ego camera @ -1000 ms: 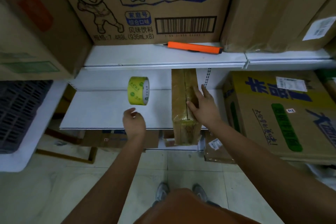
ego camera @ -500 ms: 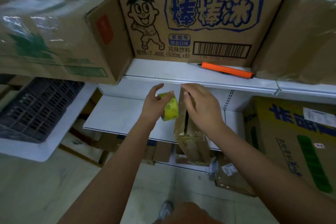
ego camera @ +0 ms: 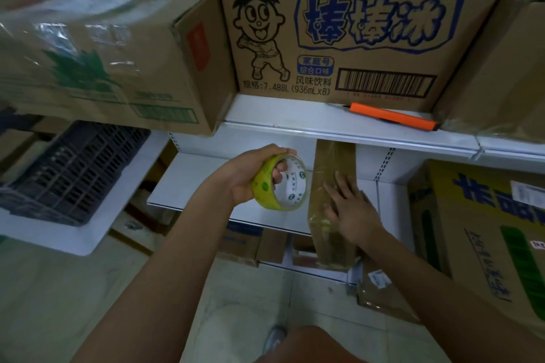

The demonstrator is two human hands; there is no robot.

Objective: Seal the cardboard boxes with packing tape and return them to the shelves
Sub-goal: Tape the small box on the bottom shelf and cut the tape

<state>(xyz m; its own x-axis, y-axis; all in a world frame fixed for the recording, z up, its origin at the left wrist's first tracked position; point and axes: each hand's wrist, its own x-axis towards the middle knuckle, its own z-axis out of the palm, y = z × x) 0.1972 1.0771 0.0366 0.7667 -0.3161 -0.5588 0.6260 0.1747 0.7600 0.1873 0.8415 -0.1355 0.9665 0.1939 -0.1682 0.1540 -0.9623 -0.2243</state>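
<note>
At the shelf [ego camera: 206,174], left hand [ego camera: 250,174] now grips the tape roll [ego camera: 280,186].

The cartoon box [ego camera: 354,23] reads 棒棒冰, 家庭号, seemingly 规格:7.488L (936mL×8).

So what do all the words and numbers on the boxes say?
"棒棒冰", big blue letters on the cartoon box.
"家庭号" and "综合口味", blue badge on that box.
"风味饮料", under the badge.
"规格:7.488L(936mLx8)", along its bottom edge.
Digits under its barcode: too small to read.
Blue characters on the yellow box: cut off, unreadable.
Print on the tape roll, the left box and the small white labels: too blurred.
</note>
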